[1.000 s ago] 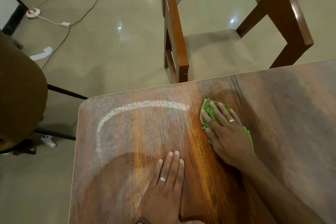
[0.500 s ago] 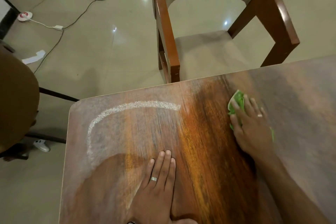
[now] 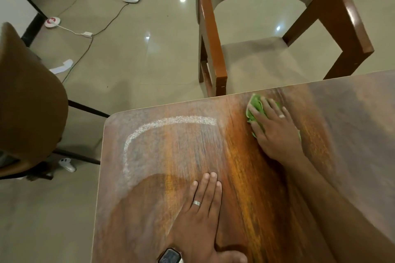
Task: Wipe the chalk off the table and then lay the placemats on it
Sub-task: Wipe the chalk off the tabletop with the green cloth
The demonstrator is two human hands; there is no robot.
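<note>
R hand, crumpled cloth maybe farther.

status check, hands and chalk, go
Right hand flat on green cloth. Left hand flat on wooden table. White chalk arc remains.

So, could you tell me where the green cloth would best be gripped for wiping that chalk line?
Grip the green cloth by its bunched far-left part, coming from above: it lies flat under the right hand, and only that part shows past the fingers.

No readable text anywhere (the red mark on the round white floor device is illegible).
</note>
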